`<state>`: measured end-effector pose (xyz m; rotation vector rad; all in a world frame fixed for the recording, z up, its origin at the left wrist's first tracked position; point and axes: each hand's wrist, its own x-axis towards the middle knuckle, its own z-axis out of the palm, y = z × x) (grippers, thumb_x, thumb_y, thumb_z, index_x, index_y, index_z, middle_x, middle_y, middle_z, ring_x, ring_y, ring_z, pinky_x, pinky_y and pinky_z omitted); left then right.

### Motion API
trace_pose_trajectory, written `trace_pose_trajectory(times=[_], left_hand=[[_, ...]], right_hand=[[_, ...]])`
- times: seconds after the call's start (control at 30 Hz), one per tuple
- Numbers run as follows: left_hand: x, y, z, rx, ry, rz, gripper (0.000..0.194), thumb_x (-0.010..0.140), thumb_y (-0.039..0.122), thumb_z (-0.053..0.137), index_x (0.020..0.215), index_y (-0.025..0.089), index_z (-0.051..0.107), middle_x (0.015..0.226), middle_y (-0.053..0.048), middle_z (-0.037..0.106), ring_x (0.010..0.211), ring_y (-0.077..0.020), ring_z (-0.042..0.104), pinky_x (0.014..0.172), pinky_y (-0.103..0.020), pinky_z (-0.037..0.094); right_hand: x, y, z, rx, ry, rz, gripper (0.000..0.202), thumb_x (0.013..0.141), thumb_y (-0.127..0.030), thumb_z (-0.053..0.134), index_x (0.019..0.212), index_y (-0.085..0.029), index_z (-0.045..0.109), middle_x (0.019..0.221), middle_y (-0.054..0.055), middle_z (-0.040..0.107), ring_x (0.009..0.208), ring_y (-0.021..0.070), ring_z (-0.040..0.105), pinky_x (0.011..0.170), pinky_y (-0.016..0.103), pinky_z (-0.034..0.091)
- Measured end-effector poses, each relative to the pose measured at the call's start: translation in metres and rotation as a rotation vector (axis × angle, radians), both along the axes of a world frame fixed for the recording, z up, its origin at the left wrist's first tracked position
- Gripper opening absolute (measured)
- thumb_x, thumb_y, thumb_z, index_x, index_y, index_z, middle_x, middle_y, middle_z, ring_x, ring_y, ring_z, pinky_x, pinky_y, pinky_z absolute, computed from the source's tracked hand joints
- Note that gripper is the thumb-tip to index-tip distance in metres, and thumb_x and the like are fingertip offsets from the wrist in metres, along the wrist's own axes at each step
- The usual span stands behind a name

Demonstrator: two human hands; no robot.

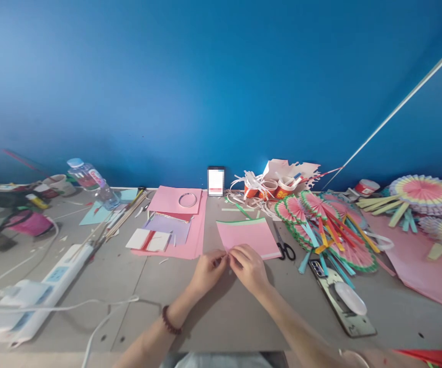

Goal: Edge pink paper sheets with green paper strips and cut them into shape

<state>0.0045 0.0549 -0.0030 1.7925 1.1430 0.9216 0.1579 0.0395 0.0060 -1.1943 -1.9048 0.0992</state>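
Observation:
My left hand (210, 271) and my right hand (248, 268) meet at the near edge of a pink paper sheet (246, 237). Thumbs and fingers of both are pinched together, fingertips almost touching. Whatever sits between them is too small to make out. A green band runs along the far edge of the sheet, and a pale strip shows at its near right corner. Black-handled scissors (287, 250) lie just right of the sheet. Left of it, a stack of pink paper (198, 220) carries a lilac sheet (178, 228), white pieces (157, 241) and a clear ring (187, 200).
Folded paper rosettes (353, 245) with coloured strips crowd the right side. A phone (358, 317) bears a white mouse (351, 298). Red cups (269, 188) and a small screen (216, 182) stand by the blue wall. A power strip (57, 278), cables and a bottle (90, 176) are at left.

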Motion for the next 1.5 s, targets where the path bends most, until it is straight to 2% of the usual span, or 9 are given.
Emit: trace_pose_trajectory(times=[0.2,0.33,0.63,0.9,1.07,1.27,1.5], left_hand=[[0.0012,0.0005,0.0002,-0.093,-0.077,-0.031,0.035,0.086,0.037,0.047,0.077,0.013,0.07,0.065,-0.003,0.064,0.059,-0.0117,0.051,0.055,-0.021,0.038],[0.0007,0.0,0.0026,-0.119,-0.109,-0.025,0.035,0.086,0.039,0.046,0.078,0.014,0.07,0.065,-0.003,0.064,0.059,-0.0123,0.052,0.056,-0.022,0.039],[0.0007,-0.0006,0.0018,-0.058,-0.036,-0.014,0.034,0.087,0.035,0.046,0.076,0.013,0.069,0.066,-0.002,0.064,0.06,-0.0122,0.052,0.055,-0.022,0.037],[0.001,-0.0003,0.0026,-0.136,-0.141,-0.068,0.037,0.088,0.04,0.047,0.079,0.012,0.069,0.066,-0.004,0.065,0.062,-0.0135,0.056,0.059,-0.022,0.041],[0.0018,0.0006,-0.0007,-0.219,-0.216,-0.069,0.041,0.085,0.046,0.05,0.079,0.01,0.069,0.061,-0.004,0.061,0.056,-0.0127,0.054,0.054,-0.022,0.041],[0.0018,0.0018,-0.004,-0.189,-0.223,-0.063,0.036,0.086,0.041,0.05,0.08,0.011,0.069,0.063,-0.003,0.062,0.057,-0.0126,0.055,0.055,-0.022,0.041],[0.0004,-0.0006,0.0014,-0.096,-0.108,-0.036,0.031,0.086,0.035,0.048,0.08,0.013,0.069,0.07,-0.005,0.065,0.064,-0.0137,0.056,0.058,-0.022,0.041]], right_hand=[[-0.0011,0.0002,-0.0022,-0.033,0.064,-0.007,0.023,0.085,-0.012,0.045,0.081,-0.025,0.064,0.076,0.006,0.066,0.075,0.0202,0.062,0.066,0.034,0.053],[-0.0004,0.0005,-0.0032,-0.066,0.124,0.03,0.02,0.084,-0.012,0.048,0.086,-0.024,0.064,0.081,0.006,0.068,0.078,0.0199,0.063,0.068,0.033,0.054],[-0.0022,0.0001,-0.0044,0.005,-0.004,0.0,0.024,0.083,-0.009,0.044,0.08,-0.023,0.063,0.076,0.006,0.067,0.072,0.0202,0.064,0.066,0.033,0.053],[-0.0051,-0.0007,-0.0043,-0.14,0.244,-0.011,0.015,0.079,-0.011,0.049,0.074,-0.021,0.059,0.073,0.004,0.064,0.07,0.0164,0.06,0.063,0.027,0.05],[-0.0051,0.0011,-0.0015,-0.247,0.37,-0.026,0.013,0.078,-0.014,0.051,0.071,-0.019,0.06,0.069,0.002,0.064,0.063,0.0143,0.059,0.059,0.024,0.049],[-0.0034,0.0018,0.0029,-0.27,0.402,0.023,0.013,0.079,-0.017,0.051,0.073,-0.019,0.063,0.071,0.004,0.067,0.066,0.0153,0.061,0.062,0.025,0.051],[-0.0028,-0.0004,-0.002,-0.189,0.283,0.034,0.015,0.08,-0.013,0.05,0.075,-0.02,0.063,0.074,0.004,0.066,0.069,0.0159,0.061,0.064,0.026,0.05]])
